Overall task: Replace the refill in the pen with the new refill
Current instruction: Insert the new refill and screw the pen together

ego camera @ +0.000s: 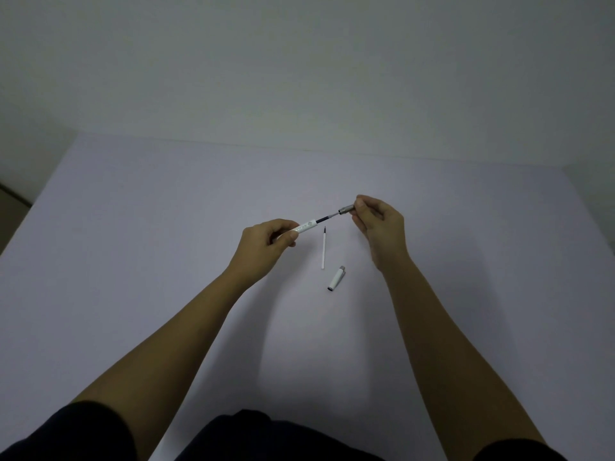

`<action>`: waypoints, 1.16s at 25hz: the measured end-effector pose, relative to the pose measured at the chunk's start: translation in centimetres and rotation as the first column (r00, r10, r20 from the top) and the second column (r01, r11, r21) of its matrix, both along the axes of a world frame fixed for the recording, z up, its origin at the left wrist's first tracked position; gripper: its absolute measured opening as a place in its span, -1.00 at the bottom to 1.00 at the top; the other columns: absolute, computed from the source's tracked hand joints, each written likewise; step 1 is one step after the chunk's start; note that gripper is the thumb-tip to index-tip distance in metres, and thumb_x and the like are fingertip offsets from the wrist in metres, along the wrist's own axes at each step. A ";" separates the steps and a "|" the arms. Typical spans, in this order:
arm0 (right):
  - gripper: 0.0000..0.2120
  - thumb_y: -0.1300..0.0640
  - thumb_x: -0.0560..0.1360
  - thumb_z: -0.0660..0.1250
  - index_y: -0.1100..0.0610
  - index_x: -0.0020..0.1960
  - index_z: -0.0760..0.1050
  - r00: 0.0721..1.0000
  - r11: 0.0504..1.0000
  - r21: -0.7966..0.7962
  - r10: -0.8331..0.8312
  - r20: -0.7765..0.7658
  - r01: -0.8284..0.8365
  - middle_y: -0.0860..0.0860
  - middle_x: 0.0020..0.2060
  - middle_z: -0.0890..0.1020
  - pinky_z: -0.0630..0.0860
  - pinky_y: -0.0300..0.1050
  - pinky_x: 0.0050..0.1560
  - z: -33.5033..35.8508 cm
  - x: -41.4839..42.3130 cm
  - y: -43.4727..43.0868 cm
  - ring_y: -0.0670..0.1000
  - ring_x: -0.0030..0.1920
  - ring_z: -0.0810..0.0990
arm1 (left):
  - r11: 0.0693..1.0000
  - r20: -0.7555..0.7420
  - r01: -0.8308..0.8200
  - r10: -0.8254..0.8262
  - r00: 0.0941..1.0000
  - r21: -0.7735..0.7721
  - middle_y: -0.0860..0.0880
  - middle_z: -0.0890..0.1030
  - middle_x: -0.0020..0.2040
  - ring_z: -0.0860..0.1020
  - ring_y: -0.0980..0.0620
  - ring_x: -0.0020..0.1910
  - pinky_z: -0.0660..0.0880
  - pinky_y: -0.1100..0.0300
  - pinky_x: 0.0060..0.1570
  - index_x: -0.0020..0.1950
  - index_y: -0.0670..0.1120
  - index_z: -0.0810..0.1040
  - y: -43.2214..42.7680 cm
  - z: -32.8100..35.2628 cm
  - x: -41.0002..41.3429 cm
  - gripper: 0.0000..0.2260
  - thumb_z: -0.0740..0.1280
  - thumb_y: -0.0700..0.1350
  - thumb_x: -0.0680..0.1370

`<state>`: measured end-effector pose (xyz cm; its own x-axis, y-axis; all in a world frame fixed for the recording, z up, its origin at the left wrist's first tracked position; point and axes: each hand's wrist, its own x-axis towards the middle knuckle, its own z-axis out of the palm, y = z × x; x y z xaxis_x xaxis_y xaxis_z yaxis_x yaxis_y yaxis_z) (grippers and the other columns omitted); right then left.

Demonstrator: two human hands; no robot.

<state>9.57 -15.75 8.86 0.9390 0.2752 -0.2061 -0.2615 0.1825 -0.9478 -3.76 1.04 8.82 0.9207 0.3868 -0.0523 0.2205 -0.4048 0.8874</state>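
- Pale, bare wall stands behind a light lavender bench that fills most of the view.
- Two hands are raised above the bench, both with bare forearms and dark sleeves at the bottom edge.
- One white pen barrel is pinched in the closed fingers of the left hand; it points up and to the right.
- One dark refill sticks out of the barrel's open end and runs into a small silver tip piece.
- Right hand has its thumb and forefinger closed on that silver tip piece; the other fingers are loosely curled.
- One loose refill, white with a dark point, lies on the bench between the hands, just below the held pen and apart from both.
- One white cap with a silver end lies on the bench just nearer the person than the loose refill, not touching it.
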 end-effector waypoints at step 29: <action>-0.86 0.20 0.44 0.40 -0.03 -0.20 0.59 0.959 0.972 -0.185 0.185 0.213 -0.147 -0.07 -0.26 0.66 0.58 -0.27 -0.07 0.8 -2.4 -0.9 -0.07 -0.17 0.65 | 0.989 0.017 0.134 -0.136 0.991 0.067 0.08 0.61 -0.25 0.51 0.32 -0.29 0.34 0.55 -0.35 0.08 -0.01 0.62 1.5 1.9 -0.2 -0.84 0.27 -0.12 0.57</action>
